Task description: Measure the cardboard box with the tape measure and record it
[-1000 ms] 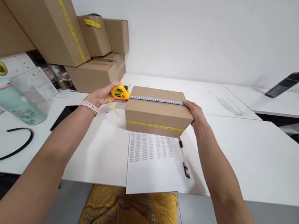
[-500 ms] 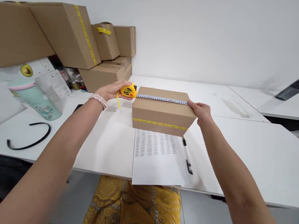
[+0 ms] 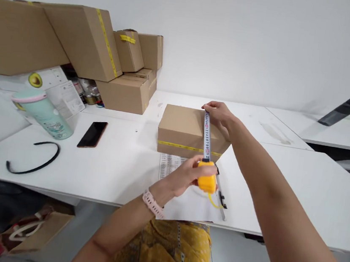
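A closed cardboard box (image 3: 181,121) with a yellow tape strip round its side rests on the white table. My left hand (image 3: 189,173) is closed round the yellow tape measure (image 3: 206,177), held in front of the box. The blade (image 3: 207,133) is pulled out and runs from the case across the box top toward its far edge. There my right hand (image 3: 220,112) pinches the blade's end. Partly under the box lies a printed sheet (image 3: 181,206). A pen (image 3: 222,196) lies on the sheet's right side, partly behind the tape measure and its yellow strap.
Cardboard boxes (image 3: 86,43) are stacked at the back left. Nearer stand a mint tumbler (image 3: 47,115), a phone (image 3: 92,134) and a black curved band (image 3: 48,162). A dark bottle (image 3: 343,111) leans at the right. A paper bag (image 3: 41,233) is on the floor.
My left hand has brought the tape measure from the box's left side to its front. My right hand has moved from the right edge to the far edge. The blade now runs front to back.
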Demonstrator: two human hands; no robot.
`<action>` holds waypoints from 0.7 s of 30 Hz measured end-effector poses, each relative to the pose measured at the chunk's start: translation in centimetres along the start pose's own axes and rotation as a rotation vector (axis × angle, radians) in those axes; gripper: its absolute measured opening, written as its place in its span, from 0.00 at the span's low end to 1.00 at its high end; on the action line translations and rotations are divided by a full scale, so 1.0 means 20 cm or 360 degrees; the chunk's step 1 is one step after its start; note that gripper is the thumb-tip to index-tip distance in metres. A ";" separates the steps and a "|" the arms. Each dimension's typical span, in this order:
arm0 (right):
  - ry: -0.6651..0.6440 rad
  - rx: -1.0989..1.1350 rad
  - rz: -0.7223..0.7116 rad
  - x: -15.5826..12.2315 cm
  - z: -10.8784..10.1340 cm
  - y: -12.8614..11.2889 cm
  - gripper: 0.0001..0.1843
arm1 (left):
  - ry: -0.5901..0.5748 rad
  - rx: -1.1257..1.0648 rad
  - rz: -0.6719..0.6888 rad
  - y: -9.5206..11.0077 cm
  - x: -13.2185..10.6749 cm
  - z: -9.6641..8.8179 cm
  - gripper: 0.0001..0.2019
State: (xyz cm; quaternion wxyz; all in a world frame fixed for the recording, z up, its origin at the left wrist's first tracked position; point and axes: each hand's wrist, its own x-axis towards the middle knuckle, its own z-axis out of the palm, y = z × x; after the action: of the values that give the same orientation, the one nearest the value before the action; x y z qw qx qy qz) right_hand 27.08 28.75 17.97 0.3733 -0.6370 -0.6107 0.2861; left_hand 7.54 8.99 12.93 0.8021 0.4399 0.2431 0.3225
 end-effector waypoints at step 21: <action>0.0223 -0.0185 -0.0033 0.25 0.12 0.15 0.10 | 0.0174 -0.0121 0.0002 0.14 0.14 -0.01 0.19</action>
State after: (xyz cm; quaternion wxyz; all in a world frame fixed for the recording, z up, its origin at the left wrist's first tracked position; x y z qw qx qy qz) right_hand 27.33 34.11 14.58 0.3803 -0.6697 -0.6054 0.2010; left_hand 8.49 12.25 14.95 0.8036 0.3909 0.2737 0.3556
